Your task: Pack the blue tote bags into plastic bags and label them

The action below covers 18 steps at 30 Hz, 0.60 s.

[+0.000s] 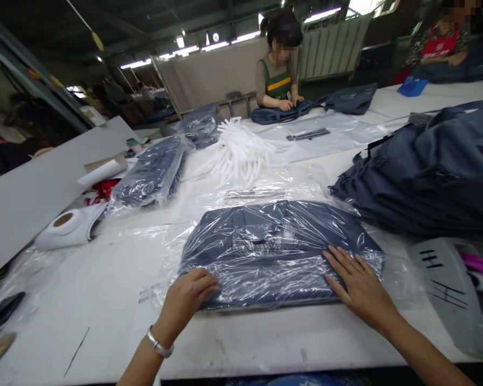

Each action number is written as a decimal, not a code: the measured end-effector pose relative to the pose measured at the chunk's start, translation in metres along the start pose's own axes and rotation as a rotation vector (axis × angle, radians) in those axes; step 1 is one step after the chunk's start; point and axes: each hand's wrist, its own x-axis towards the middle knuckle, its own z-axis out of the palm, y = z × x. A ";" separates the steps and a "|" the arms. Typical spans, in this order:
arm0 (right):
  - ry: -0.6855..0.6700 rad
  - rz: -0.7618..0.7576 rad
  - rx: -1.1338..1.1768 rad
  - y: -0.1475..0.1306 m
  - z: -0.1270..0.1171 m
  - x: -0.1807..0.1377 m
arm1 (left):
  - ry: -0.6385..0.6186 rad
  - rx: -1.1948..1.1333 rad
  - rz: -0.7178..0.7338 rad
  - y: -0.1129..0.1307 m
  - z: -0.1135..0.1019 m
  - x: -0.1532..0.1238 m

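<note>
Head view: the near edge of a white, faintly stained tabletop (84, 300) is seen along the bottom, with a strip of bare surface between it and a dark blue fabric bag in clear, glossy plastic wrap (261, 268). To the left, a broader stretch of white surface is shown, bounded farther off by a pale upright panel (44, 187). On the right, room is narrowed by a grey plastic bin with black marker strokes (438, 289) and, beyond it, a large heap of dark blue fabric (426, 177). On the far side, loose clear film and a bundle of white, cord-like strips (241, 150) are noted.

The wrapped bag is laid flat between the two hands, just inside the near edge. Its near left corner is touched by the left hand (189, 295), fingers curled together; whether film is pinched in this grip cannot be told. The right hand (358, 284) is rested palm down on the bag's right part, fingers extended and slightly spread over the wrap; nothing is seen clasped in that grip.
</note>
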 end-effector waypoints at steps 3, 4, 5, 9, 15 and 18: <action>0.000 -0.003 -0.006 0.000 0.001 0.000 | 0.021 0.007 0.051 0.000 0.001 0.002; 0.001 -0.004 -0.010 0.001 0.001 0.000 | 0.058 0.027 0.066 -0.001 0.004 0.004; 0.002 -0.005 -0.012 0.001 0.001 0.000 | 0.094 0.059 0.079 -0.003 0.008 0.007; 0.001 -0.001 -0.014 0.000 0.001 0.001 | 0.088 0.177 0.090 -0.010 0.025 0.018; -0.008 0.027 0.006 -0.002 -0.005 0.002 | 0.073 0.160 0.112 -0.011 0.024 0.011; 0.003 0.046 0.037 -0.002 -0.006 0.003 | 0.129 0.167 0.073 -0.011 0.024 -0.001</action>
